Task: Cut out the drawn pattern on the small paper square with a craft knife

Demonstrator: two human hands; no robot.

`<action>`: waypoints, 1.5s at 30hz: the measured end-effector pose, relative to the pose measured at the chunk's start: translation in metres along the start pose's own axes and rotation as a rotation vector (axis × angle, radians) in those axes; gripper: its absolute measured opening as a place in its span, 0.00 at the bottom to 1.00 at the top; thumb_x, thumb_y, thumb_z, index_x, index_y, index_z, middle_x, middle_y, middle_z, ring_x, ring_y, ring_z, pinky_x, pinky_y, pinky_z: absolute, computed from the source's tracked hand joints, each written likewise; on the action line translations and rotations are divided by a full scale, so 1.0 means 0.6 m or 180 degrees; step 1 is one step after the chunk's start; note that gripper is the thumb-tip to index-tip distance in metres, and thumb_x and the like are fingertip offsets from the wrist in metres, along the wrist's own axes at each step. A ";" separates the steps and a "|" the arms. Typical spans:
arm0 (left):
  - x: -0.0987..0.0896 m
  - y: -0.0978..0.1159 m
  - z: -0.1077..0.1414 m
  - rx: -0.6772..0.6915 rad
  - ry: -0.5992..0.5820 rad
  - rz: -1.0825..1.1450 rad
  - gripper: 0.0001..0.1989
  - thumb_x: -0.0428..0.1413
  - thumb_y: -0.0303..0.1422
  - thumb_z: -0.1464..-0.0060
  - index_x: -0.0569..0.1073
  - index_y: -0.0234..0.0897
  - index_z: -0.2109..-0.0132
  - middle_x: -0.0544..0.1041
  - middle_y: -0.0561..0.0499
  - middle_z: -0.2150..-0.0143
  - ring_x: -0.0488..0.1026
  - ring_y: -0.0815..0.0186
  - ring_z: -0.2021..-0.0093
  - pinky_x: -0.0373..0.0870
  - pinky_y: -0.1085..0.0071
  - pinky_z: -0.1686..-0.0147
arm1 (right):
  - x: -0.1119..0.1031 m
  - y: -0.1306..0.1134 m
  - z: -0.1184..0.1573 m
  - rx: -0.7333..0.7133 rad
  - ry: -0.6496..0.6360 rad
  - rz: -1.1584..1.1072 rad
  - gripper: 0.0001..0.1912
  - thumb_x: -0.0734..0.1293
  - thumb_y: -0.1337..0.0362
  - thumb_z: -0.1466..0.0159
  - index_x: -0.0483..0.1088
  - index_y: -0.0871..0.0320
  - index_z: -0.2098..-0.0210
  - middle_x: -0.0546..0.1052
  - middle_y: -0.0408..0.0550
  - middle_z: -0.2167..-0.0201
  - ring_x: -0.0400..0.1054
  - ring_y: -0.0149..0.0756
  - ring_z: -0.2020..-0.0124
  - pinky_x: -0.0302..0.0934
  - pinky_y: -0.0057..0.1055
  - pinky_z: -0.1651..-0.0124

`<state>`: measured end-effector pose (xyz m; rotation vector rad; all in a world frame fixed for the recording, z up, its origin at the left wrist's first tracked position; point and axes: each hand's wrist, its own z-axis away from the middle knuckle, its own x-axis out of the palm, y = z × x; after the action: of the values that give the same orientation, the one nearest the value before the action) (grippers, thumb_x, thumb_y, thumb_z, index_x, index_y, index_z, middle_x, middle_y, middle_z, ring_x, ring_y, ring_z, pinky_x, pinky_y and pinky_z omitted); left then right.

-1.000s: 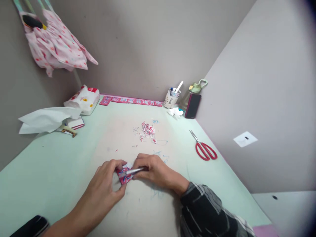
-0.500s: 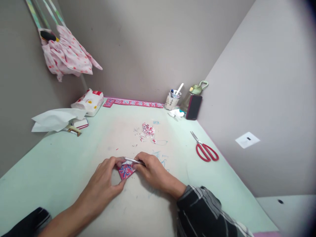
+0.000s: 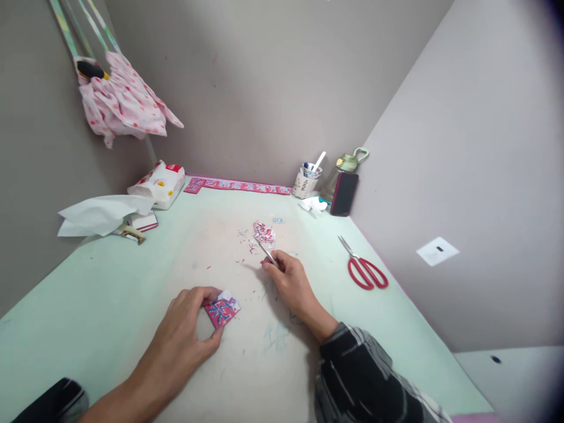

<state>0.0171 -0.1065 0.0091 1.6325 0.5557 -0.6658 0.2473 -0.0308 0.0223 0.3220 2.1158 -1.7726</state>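
Tile (image 3: pixel 224 311) pinched in my left hand (image 3: pixel 183 323), probably for steadiness, my right hand (image 3: pixel 291 283) grips a silver tool (image 3: pixel 267 252) near shavings (image 3: pixel 265 231).

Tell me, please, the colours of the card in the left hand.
The card is pinkish red with blue marks and a whitish corner, seen in the head view.

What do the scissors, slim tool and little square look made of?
Scissors: silvery blades, likely metal; smooth red handles, probably plastic. Tool: probably metal, from its silvery gleam. Square: perhaps card or rubber, flat, matt-looking; too small to be sure.
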 end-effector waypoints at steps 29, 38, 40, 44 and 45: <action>-0.013 -0.046 0.062 0.0843 0.0391 -0.0580 0.16 0.56 0.37 0.40 0.66 0.42 0.47 0.76 0.46 0.52 0.74 0.50 0.53 0.69 0.51 0.53 | -0.031 -0.070 0.130 0.0189 -0.0250 -0.0216 0.12 0.64 0.59 0.29 0.76 0.59 0.60 0.70 0.42 0.74 0.62 0.30 0.75 0.56 0.28 0.70; -0.007 -0.043 0.057 0.1016 0.0419 -0.0841 0.22 0.56 0.37 0.40 0.65 0.39 0.41 0.75 0.44 0.51 0.74 0.50 0.51 0.68 0.51 0.50 | 0.074 -0.059 0.259 -0.1064 0.0182 0.1775 0.18 0.57 0.70 0.27 0.69 0.58 0.41 0.74 0.48 0.68 0.68 0.36 0.71 0.60 0.30 0.69; -0.009 -0.042 0.059 0.1040 0.0393 -0.0831 0.20 0.55 0.36 0.40 0.66 0.40 0.42 0.74 0.45 0.51 0.75 0.51 0.51 0.68 0.51 0.50 | 0.078 -0.058 0.261 -0.1185 0.0299 0.1947 0.17 0.57 0.70 0.26 0.70 0.59 0.43 0.74 0.48 0.69 0.68 0.36 0.72 0.60 0.31 0.69; -0.012 -0.038 0.060 0.0953 0.0357 -0.0807 0.19 0.54 0.37 0.40 0.68 0.41 0.42 0.74 0.46 0.52 0.75 0.51 0.51 0.68 0.52 0.49 | 0.077 -0.059 0.260 -0.1162 0.0343 0.1997 0.16 0.57 0.69 0.26 0.71 0.59 0.44 0.75 0.47 0.70 0.70 0.37 0.73 0.62 0.31 0.70; -0.013 -0.038 0.060 0.0937 0.0348 -0.0811 0.19 0.54 0.37 0.39 0.68 0.41 0.42 0.74 0.46 0.51 0.75 0.51 0.51 0.68 0.52 0.49 | 0.075 -0.059 0.260 -0.1126 0.0310 0.1977 0.16 0.57 0.69 0.26 0.71 0.59 0.44 0.75 0.47 0.69 0.70 0.36 0.74 0.62 0.31 0.71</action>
<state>-0.0080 -0.1384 -0.0055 1.8992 0.7830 -0.8818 0.2119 -0.1927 0.0125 0.8649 2.0352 -1.0321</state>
